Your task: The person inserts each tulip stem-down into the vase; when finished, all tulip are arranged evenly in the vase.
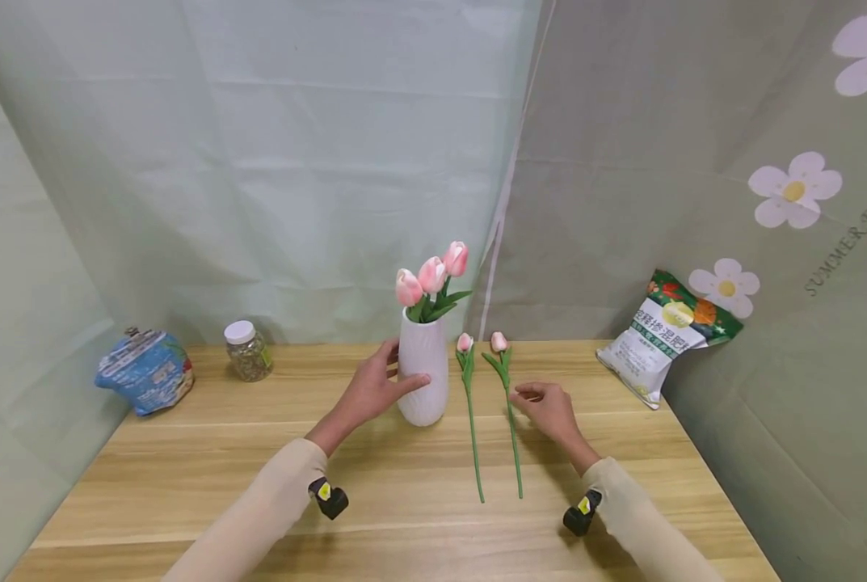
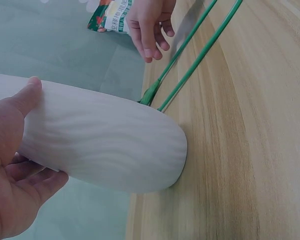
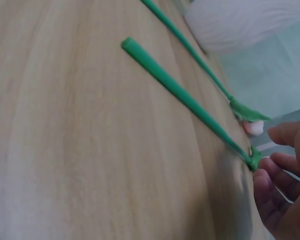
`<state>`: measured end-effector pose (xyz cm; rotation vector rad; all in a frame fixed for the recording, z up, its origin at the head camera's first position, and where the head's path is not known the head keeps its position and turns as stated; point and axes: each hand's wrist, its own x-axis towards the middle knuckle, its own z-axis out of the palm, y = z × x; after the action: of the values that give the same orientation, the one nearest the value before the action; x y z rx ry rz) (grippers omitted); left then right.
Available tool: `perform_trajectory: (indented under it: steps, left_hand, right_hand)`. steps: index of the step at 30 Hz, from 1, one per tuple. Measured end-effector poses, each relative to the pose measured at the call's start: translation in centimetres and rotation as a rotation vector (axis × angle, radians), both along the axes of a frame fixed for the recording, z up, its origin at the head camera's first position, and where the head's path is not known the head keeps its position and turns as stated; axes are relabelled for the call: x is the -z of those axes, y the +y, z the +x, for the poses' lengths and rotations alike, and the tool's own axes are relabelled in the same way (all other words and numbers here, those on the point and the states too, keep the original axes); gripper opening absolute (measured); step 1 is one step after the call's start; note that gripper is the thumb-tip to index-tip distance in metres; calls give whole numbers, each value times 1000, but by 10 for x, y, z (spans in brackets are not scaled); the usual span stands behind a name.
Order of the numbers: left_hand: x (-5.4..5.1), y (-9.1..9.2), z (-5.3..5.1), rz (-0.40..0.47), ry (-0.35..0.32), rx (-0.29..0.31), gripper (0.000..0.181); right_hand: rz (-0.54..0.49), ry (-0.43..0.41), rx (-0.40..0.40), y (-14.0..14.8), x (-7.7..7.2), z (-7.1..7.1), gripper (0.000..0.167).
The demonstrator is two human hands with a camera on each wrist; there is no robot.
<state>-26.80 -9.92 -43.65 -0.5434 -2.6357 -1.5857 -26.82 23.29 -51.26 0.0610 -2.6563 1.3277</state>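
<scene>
My left hand [image 1: 376, 388] grips the side of a white ribbed vase [image 1: 424, 376], thumb across the front and fingers behind. In the left wrist view the vase [image 2: 105, 135] stands on the wooden table. Several pink tulips [image 1: 431, 276] with green leaves rise from its mouth. To its right lie two single tulips, one with its stem [image 1: 474, 436] nearer the vase, the other with its stem [image 1: 515, 453] farther right. Just beside that farther stem hovers my right hand [image 1: 549, 411], fingers loosely bent. The right wrist view shows a gap between its thumb and fingers [image 3: 269, 187], holding nothing.
At the left sit a blue crumpled bag [image 1: 145, 372] and a clear jar [image 1: 248, 356] with a white lid. A white and green printed packet [image 1: 666, 335] leans against the right curtain. Pale fabric [image 1: 295, 162] hangs behind the table [image 1: 208, 477].
</scene>
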Motion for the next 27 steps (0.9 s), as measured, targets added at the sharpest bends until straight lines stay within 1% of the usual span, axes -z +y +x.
perform_trajectory:
  steps: [5, 9, 15, 20, 27]
  left_hand:
    - [1, 0, -1, -3, 4, -2, 86]
    - [0, 1, 0, -2, -1, 2, 85]
    - [0, 1, 0, 5, 6, 0, 84]
    - [0, 1, 0, -4, 11, -4, 85]
    - [2, 0, -1, -9, 8, -10, 86]
  right_hand:
    - [33, 12, 3, 1, 8, -4, 26]
    - [39, -7, 14, 0, 13, -6, 26]
    - [34, -14, 24, -5, 13, -8, 25]
    - [66, -16, 56, -9, 14, -10, 21]
    - [102, -33, 96, -12, 14, -12, 20]
